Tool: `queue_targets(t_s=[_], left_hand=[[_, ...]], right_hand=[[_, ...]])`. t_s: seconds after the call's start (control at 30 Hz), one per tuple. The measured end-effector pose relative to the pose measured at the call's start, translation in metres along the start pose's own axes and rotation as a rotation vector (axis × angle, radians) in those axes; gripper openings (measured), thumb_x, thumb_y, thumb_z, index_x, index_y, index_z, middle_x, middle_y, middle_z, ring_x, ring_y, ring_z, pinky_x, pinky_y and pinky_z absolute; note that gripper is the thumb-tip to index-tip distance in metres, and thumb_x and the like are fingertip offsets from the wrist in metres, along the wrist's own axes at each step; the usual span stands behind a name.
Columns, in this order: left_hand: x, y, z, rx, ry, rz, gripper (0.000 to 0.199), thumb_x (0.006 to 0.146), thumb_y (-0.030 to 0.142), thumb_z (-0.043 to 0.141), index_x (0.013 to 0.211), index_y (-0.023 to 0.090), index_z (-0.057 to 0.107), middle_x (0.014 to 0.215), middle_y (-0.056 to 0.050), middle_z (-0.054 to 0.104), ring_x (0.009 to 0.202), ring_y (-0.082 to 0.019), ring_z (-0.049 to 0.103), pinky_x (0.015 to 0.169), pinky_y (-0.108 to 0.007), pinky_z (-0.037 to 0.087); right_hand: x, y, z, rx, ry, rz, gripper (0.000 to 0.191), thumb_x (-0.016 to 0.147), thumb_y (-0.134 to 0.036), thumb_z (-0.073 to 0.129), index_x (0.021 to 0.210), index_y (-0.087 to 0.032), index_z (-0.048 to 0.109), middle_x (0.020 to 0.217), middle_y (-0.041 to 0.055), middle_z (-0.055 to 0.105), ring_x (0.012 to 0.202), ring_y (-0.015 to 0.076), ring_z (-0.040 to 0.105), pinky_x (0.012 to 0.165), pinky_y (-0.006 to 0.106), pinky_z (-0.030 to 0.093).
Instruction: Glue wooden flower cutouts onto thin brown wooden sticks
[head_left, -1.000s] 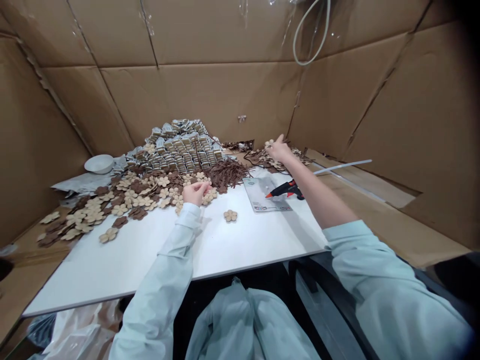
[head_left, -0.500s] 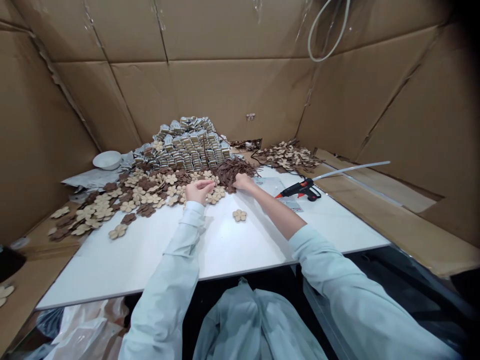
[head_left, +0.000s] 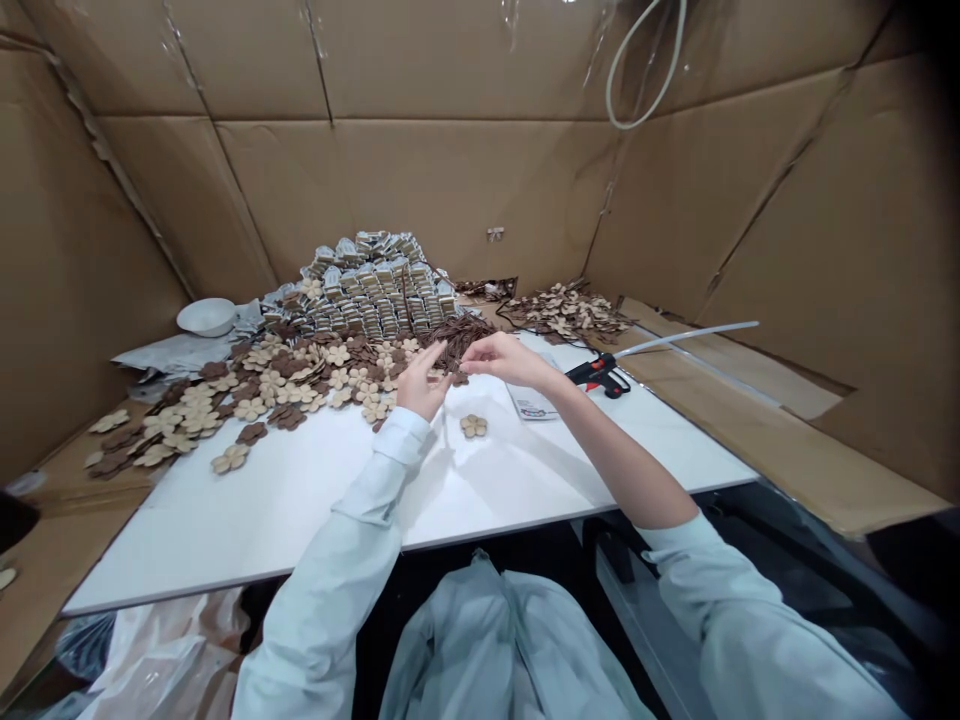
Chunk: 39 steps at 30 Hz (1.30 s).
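My left hand is raised above the table, its fingers bent toward the thumb around something too small to make out. Close on its right, my right hand has thumb and fingertips pinched together, and what they hold is not clear. Just behind both hands lies a heap of thin brown cords. A single beige flower piece rests on the white table below them. To the left spreads a large pile of beige and brown flower pieces.
A black and orange glue gun with a long glue stick lies at right, near a printed plastic bag. Small silvery packets are stacked behind. A white bowl stands back left; more flower pieces lie back right. Cardboard walls enclose the table.
My right hand has drawn back from the cord heap toward me. My left hand has moved right, so both hands are now close together. The single flower stays on the table.
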<state>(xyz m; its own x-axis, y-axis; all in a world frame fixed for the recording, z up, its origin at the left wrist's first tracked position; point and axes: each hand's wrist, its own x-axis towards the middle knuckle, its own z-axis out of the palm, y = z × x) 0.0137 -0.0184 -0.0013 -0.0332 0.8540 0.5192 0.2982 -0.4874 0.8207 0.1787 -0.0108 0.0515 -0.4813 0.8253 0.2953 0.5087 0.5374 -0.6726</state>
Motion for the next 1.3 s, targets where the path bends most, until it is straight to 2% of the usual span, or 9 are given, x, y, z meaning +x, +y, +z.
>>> queue_targets(t_s=[0.1,0.2,0.3,0.43,0.73,0.87,0.97,1.1,1.3], left_hand=[[-0.004,0.004,0.009,-0.097,0.035,-0.142,0.02,0.064,0.021,0.059,0.082,0.019,0.068,0.079,-0.003,0.066,0.074,-0.018,0.061,0.07,-0.028,0.049],[-0.001,0.0,0.013,-0.349,0.057,-0.327,0.014,0.062,0.022,0.06,0.071,0.014,0.067,0.066,-0.002,0.065,0.062,-0.015,0.06,0.067,-0.029,0.05],[0.004,-0.002,0.011,-0.587,0.051,-0.506,0.008,0.06,0.018,0.062,0.06,0.01,0.063,0.059,-0.002,0.062,0.058,-0.012,0.059,0.066,-0.028,0.05],[0.007,0.001,0.006,-0.694,0.028,-0.647,0.003,0.06,0.01,0.06,0.061,0.009,0.063,0.058,-0.004,0.062,0.053,-0.009,0.057,0.06,-0.023,0.05],[0.007,0.005,0.003,-0.711,0.105,-0.752,0.005,0.06,0.011,0.062,0.057,0.009,0.058,0.059,-0.006,0.062,0.058,-0.011,0.059,0.066,-0.025,0.051],[0.006,0.003,0.005,-0.639,0.048,-0.707,0.015,0.051,0.016,0.072,0.057,0.007,0.061,0.058,-0.007,0.062,0.055,-0.011,0.058,0.063,-0.024,0.051],[0.005,0.0,0.008,-0.633,0.09,-0.676,0.016,0.047,0.014,0.074,0.054,0.007,0.061,0.055,-0.005,0.06,0.05,-0.008,0.055,0.06,-0.022,0.05],[0.006,-0.005,0.01,-0.644,0.156,-0.715,0.011,0.05,0.006,0.07,0.049,0.007,0.06,0.051,-0.003,0.058,0.047,-0.006,0.053,0.058,-0.02,0.049],[0.006,-0.005,0.007,-0.609,0.119,-0.724,0.012,0.06,0.003,0.059,0.049,0.007,0.06,0.052,-0.004,0.06,0.049,-0.007,0.055,0.057,-0.018,0.048]], right_hand=[[-0.01,-0.011,0.001,0.242,-0.049,-0.038,0.025,0.067,-0.038,0.056,0.072,-0.014,0.062,0.063,0.0015,0.061,0.059,0.0112,0.053,0.058,0.023,0.041],[-0.01,-0.011,0.004,0.38,-0.096,-0.015,0.023,0.066,-0.035,0.057,0.071,-0.012,0.061,0.062,0.0015,0.058,0.06,0.0104,0.051,0.059,0.023,0.04],[-0.009,-0.003,0.011,0.392,-0.115,0.021,0.022,0.065,-0.032,0.057,0.069,-0.011,0.061,0.061,0.0011,0.057,0.059,0.0097,0.05,0.058,0.023,0.039],[-0.008,0.014,0.02,0.326,-0.096,0.09,0.019,0.064,-0.029,0.056,0.068,-0.011,0.061,0.059,0.001,0.056,0.057,0.0093,0.048,0.055,0.022,0.037],[-0.007,0.039,0.027,0.247,-0.155,0.126,0.016,0.062,-0.023,0.051,0.065,-0.011,0.062,0.06,0.0018,0.059,0.057,0.0103,0.05,0.053,0.021,0.037],[-0.009,0.044,0.028,0.236,-0.17,0.139,0.018,0.063,-0.023,0.05,0.068,-0.011,0.062,0.062,0.0025,0.059,0.057,0.0104,0.051,0.052,0.02,0.038],[-0.009,0.046,0.028,0.221,-0.191,0.112,0.018,0.064,-0.023,0.05,0.069,-0.011,0.062,0.062,0.0029,0.059,0.058,0.0108,0.051,0.054,0.021,0.039],[-0.01,0.045,0.029,0.132,-0.194,0.091,0.019,0.064,-0.023,0.05,0.07,-0.01,0.063,0.062,0.0026,0.059,0.058,0.0109,0.051,0.056,0.021,0.039],[-0.012,0.047,0.027,-0.018,-0.142,0.126,0.019,0.065,-0.024,0.052,0.071,-0.011,0.066,0.063,0.0028,0.062,0.06,0.012,0.052,0.057,0.021,0.038]])
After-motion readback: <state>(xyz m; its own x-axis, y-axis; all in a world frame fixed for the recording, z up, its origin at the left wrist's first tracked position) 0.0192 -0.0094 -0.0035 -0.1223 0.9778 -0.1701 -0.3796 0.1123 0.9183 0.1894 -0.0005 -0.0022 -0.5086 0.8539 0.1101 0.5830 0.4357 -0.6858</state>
